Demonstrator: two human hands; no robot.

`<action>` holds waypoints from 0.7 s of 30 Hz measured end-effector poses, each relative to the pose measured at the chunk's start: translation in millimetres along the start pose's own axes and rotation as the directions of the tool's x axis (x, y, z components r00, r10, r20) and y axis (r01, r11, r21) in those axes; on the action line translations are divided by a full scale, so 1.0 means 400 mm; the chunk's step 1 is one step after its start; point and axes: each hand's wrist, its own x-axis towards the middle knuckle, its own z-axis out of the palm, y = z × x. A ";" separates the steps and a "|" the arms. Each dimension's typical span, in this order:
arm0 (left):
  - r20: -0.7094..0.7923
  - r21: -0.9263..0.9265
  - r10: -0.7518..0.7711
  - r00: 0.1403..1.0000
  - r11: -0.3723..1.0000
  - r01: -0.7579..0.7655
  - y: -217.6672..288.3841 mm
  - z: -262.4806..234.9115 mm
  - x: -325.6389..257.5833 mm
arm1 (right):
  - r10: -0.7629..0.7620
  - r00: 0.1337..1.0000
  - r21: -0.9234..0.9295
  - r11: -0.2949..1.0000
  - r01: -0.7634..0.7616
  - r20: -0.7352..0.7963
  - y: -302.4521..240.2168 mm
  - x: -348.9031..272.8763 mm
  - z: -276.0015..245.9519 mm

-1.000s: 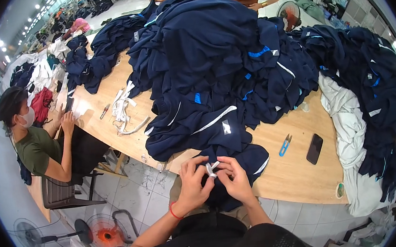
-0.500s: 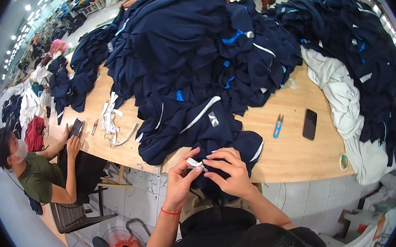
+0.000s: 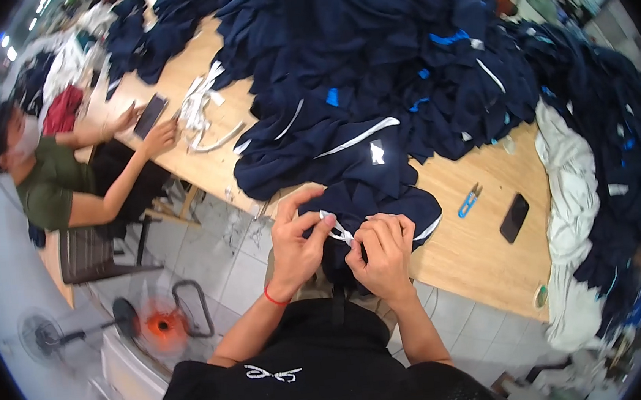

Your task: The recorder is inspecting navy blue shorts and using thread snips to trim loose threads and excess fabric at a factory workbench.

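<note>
On the table, to the right of the right hand: blue thread snips, a dark phone near them, and, closer to the wearer, a small round object, kind unclear. Farther right, white cloth hangs down. Well left of the left hand: a masked co-worker holding a second phone; lower, a brown chair and an orange-centred fan.

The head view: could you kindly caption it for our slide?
Left hand and right hand hold a white strip over navy cloth.
</note>
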 end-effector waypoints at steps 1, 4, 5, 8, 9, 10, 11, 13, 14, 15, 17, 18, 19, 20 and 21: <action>-0.075 0.060 0.012 0.997 0.998 -0.008 0.005 -0.003 -0.004 | -0.030 0.999 -0.038 0.999 0.032 0.042 -0.003 -0.004 0.007; -0.148 -0.077 -0.054 0.988 0.996 0.043 -0.061 0.029 -0.045 | -0.043 0.994 -0.050 0.998 0.048 0.096 -0.002 -0.019 0.027; -0.113 0.001 0.048 0.992 0.999 -0.049 -0.068 0.032 -0.042 | -0.010 0.996 -0.032 0.999 0.013 0.093 0.010 -0.032 0.024; -0.147 0.054 0.123 0.981 0.992 -0.116 -0.048 0.030 -0.064 | 0.094 0.979 0.199 0.971 -0.130 0.180 0.011 -0.023 0.002; -0.137 0.271 0.352 0.926 0.912 -0.306 -0.038 0.019 -0.048 | 0.079 0.978 0.208 0.971 -0.119 0.192 0.010 -0.016 0.001; -0.152 0.279 0.346 0.926 0.913 -0.296 -0.042 0.020 -0.048 | 0.075 0.977 0.187 0.976 -0.114 0.201 0.008 -0.009 0.002; -0.104 0.261 0.316 0.943 0.923 -0.281 -0.051 0.025 -0.050 | 0.072 0.975 0.166 0.980 -0.108 0.209 0.006 -0.004 0.002; -0.032 0.215 0.277 0.960 0.940 -0.264 -0.066 0.032 -0.045 | 0.047 0.972 0.121 0.990 -0.077 0.231 -0.001 0.003 0.007; -0.039 0.220 0.278 0.960 0.939 -0.263 -0.069 0.032 -0.051 | 0.032 0.968 0.072 0.996 -0.051 0.250 -0.004 0.003 0.008; -0.008 0.257 0.273 0.962 0.930 -0.262 -0.071 0.031 -0.059 | 0.067 0.956 0.117 0.988 -0.104 0.287 0.002 -0.009 0.005; 0.021 0.292 0.268 0.963 0.920 -0.263 -0.074 0.033 -0.069 | 0.090 0.953 0.105 0.987 -0.125 0.291 0.007 -0.026 0.000; -0.032 0.250 0.211 0.977 0.948 -0.196 -0.077 0.044 -0.073 | 0.114 0.949 0.095 0.984 -0.148 0.295 0.010 -0.033 0.000; -0.082 0.204 0.150 0.985 0.970 -0.131 -0.079 0.054 -0.074 | 0.094 0.951 0.071 0.990 -0.120 0.295 0.014 -0.040 0.004; -0.131 0.152 0.087 0.988 0.986 -0.066 -0.083 0.061 -0.074 | 0.086 0.951 0.074 0.991 -0.113 0.297 0.012 -0.041 0.008; -0.134 0.153 0.088 0.987 0.986 -0.067 -0.081 0.063 -0.069 | 0.067 0.957 0.051 0.995 -0.085 0.283 0.011 -0.043 0.010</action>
